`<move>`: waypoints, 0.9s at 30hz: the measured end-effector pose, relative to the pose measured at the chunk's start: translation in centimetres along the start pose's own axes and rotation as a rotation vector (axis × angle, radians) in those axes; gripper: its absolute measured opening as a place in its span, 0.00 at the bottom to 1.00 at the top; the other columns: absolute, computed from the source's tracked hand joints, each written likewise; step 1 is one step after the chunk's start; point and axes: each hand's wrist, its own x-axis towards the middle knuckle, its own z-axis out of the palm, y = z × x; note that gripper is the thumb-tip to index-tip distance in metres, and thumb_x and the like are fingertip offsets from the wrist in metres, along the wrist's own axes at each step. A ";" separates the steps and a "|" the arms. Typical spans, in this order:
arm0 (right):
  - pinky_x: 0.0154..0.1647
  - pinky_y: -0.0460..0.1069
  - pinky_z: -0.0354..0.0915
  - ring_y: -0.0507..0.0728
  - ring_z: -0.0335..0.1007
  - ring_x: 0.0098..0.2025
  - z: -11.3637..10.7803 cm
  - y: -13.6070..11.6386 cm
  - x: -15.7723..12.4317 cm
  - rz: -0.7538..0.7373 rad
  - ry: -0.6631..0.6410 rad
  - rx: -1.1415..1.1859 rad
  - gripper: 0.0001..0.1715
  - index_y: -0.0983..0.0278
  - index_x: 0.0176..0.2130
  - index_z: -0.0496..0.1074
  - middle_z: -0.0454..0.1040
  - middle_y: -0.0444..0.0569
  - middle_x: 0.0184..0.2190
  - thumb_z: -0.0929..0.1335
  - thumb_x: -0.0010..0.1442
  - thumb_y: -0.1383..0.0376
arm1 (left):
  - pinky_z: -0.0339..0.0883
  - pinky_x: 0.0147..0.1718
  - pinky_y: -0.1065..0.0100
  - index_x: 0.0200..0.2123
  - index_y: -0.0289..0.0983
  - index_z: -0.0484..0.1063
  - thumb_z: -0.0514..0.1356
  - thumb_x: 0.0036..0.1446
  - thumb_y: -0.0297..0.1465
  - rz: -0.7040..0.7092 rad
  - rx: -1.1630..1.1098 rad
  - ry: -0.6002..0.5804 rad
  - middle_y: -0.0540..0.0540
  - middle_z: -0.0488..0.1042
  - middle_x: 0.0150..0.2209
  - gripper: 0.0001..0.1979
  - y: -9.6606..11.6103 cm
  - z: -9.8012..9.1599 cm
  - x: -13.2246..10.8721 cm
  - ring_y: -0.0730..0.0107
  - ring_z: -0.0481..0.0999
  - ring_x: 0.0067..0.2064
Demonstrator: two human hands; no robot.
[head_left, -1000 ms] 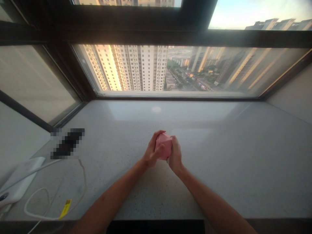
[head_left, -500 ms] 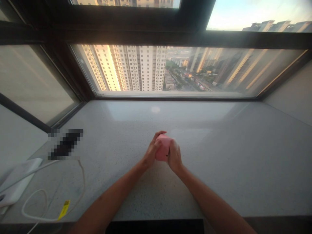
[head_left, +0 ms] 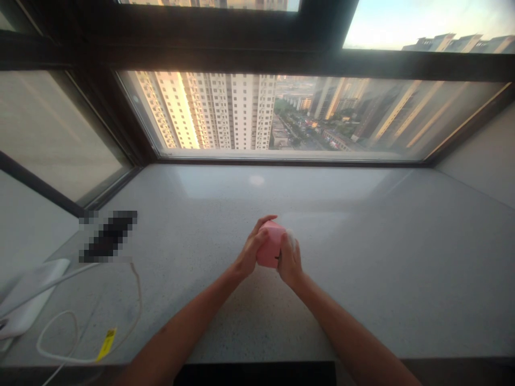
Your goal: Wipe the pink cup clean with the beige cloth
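Observation:
A small pink object (head_left: 270, 245) with rounded corners is between my hands, over the middle of the grey sill. My left hand (head_left: 253, 244) wraps round its left side, with the thumb on its near face and a finger over the top. My right hand (head_left: 290, 258) grips its right side. Something whitish (head_left: 291, 236) shows by the right fingers, too blurred to make out. A small dark mark sits on the pink face beside my right hand.
The speckled sill (head_left: 382, 268) runs up to a dark window frame (head_left: 281, 163). On the left lie a white device (head_left: 36, 295), a white cable (head_left: 139, 289) with a yellow tag (head_left: 107, 344), and a pixelated dark patch (head_left: 110, 236). A black edge (head_left: 257, 373) shows at the bottom.
The pink object has turned slightly in my hands. My right fingers have shifted a little, and more of the whitish thing beside them shows.

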 end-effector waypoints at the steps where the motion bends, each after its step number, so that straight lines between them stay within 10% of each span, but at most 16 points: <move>1: 0.23 0.48 0.62 0.55 0.65 0.26 0.2 -0.2 0.2 0.029 0.025 0.026 0.35 0.60 0.30 0.72 0.69 0.43 0.22 0.71 0.61 0.32 | 0.71 0.56 0.56 0.70 0.43 0.65 0.52 0.73 0.54 0.044 0.049 0.022 0.40 0.75 0.62 0.31 -0.1 -0.1 -0.1 0.53 0.78 0.56; 8: 0.28 0.48 0.69 0.54 0.71 0.27 2.1 -1.3 1.2 0.339 0.086 0.447 0.29 0.61 0.34 0.77 0.77 0.44 0.28 0.75 0.59 0.38 | 0.54 0.74 0.38 0.79 0.46 0.52 0.64 0.64 0.58 0.641 0.613 -0.158 0.33 0.51 0.79 0.48 -1.2 -2.4 0.4 0.37 0.53 0.78; 27: 0.30 0.49 0.68 0.55 0.68 0.30 2.1 -0.6 -0.5 0.111 0.094 0.185 0.39 0.61 0.32 0.74 0.74 0.46 0.29 0.67 0.63 0.29 | 0.65 0.64 0.39 0.66 0.42 0.65 0.56 0.70 0.47 0.700 0.481 -0.058 0.36 0.65 0.65 0.27 -1.8 -1.6 -0.3 0.39 0.68 0.65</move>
